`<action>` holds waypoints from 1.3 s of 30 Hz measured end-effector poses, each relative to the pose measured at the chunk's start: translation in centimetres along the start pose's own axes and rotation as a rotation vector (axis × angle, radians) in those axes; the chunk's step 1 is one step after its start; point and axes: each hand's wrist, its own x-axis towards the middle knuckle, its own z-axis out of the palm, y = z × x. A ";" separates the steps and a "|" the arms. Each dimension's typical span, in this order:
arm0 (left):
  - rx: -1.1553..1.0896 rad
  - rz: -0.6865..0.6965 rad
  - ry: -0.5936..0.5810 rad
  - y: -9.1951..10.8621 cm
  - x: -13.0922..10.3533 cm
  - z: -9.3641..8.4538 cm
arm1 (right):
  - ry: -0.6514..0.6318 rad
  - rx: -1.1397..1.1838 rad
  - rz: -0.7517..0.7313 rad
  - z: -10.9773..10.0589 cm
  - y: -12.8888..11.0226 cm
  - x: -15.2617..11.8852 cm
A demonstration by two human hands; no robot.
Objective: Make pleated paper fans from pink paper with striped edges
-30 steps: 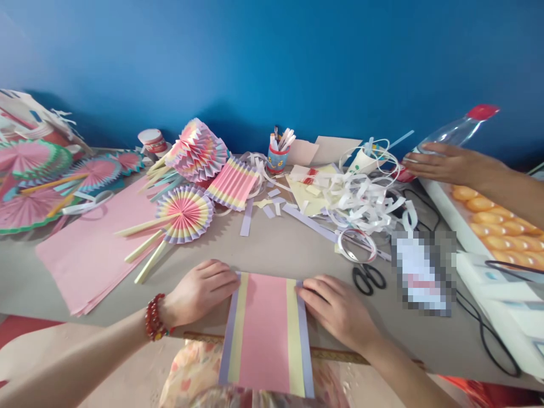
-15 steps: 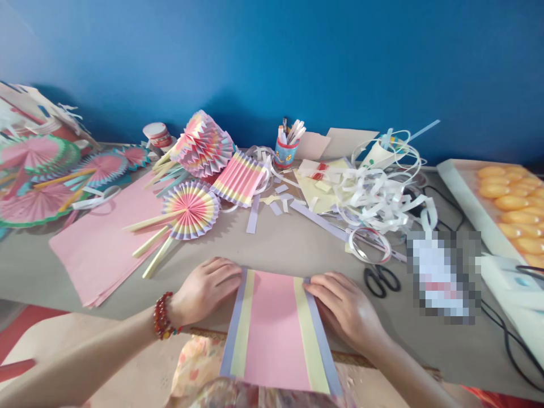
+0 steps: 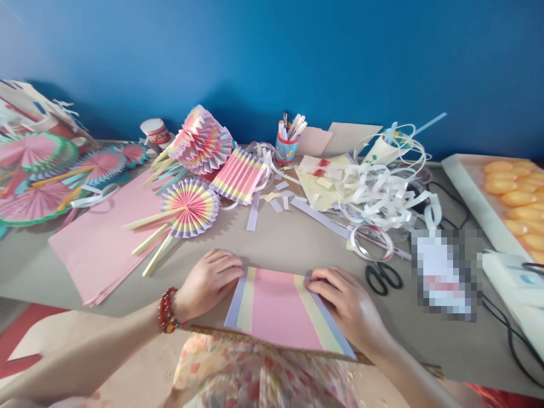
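Note:
A pink sheet [image 3: 280,309] with yellow and lavender strips down both sides lies at the table's front edge. My left hand [image 3: 212,280] pinches its far left corner, fingers pressed together. At the far right corner, my right hand [image 3: 340,297] grips the paper between thumb and fingers. Left of the sheet, a round pleated paper fan [image 3: 189,208] with pale sticks rests partly on stacked pink paper [image 3: 102,243]. Behind it are a folded pleated piece [image 3: 238,175] and a larger pleated bundle [image 3: 202,140].
Black-handled scissors [image 3: 383,277] and a tape roll [image 3: 372,242] lie to the right, near tangled white strips [image 3: 378,192]. A pen cup [image 3: 287,148] stands at the back. More fans [image 3: 38,153] fill the left. A box of yellow items [image 3: 463,187] and cables are far right.
The sheet's near end has moved away from my body and now lies around the table edge. Both hands still hold the far corners, with only slight shifts.

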 end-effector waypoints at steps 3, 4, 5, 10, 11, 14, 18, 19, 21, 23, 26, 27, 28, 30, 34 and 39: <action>-0.017 -0.029 -0.006 0.1 0.0 0.0 | 0.005 0.052 0.033 0.1 -0.1 0.0; -0.024 -0.039 -0.008 0.1 -0.1 0.0 | 0.012 0.063 0.039 0.1 -0.1 0.0; -0.029 -0.048 -0.010 0.1 -0.1 0.0 | 0.016 0.070 0.042 0.2 -0.2 0.0; -0.034 -0.054 -0.032 0.2 0.0 -0.2 | 0.033 0.037 0.021 0.2 -0.5 0.1; -0.033 -0.052 -0.033 0.3 0.0 -0.2 | 0.034 0.022 0.016 0.2 -0.6 0.1; -0.011 -0.039 -0.026 0.3 0.1 -0.3 | 0.050 -0.048 -0.004 0.4 -0.6 0.1; 0.092 0.000 -0.027 0.2 0.1 -0.1 | 0.081 -0.151 -0.063 0.8 -0.7 0.2; 0.119 0.014 -0.031 0.2 0.1 0.0 | 0.082 -0.163 -0.086 0.8 -0.8 0.2; 0.155 0.039 -0.037 0.2 0.2 0.1 | 0.086 -0.166 -0.128 0.9 -0.9 0.3; 0.157 0.049 -0.039 0.2 0.3 0.1 | 0.085 -0.145 -0.136 0.8 -1.1 0.5; 0.084 0.025 -0.031 0.1 0.4 0.0 | 0.048 -0.055 -0.079 0.4 -1.2 0.8; 0.049 0.007 -0.031 0.0 0.4 0.0 | 0.035 -0.013 -0.050 0.3 -1.3 0.9; 0.015 -0.012 -0.032 -0.1 0.4 0.1 | 0.029 0.027 -0.024 0.2 -1.2 1.1; -0.040 -0.044 -0.031 -0.2 0.4 0.1 | 0.042 0.085 0.008 0.1 -1.2 1.2; -0.129 -0.088 -0.018 -0.2 0.8 -0.2 | 0.075 0.110 0.012 0.4 -0.9 1.3; -0.176 -0.137 -0.051 0.2 1.6 -0.9 | 0.136 0.090 0.063 1.1 -0.9 1.2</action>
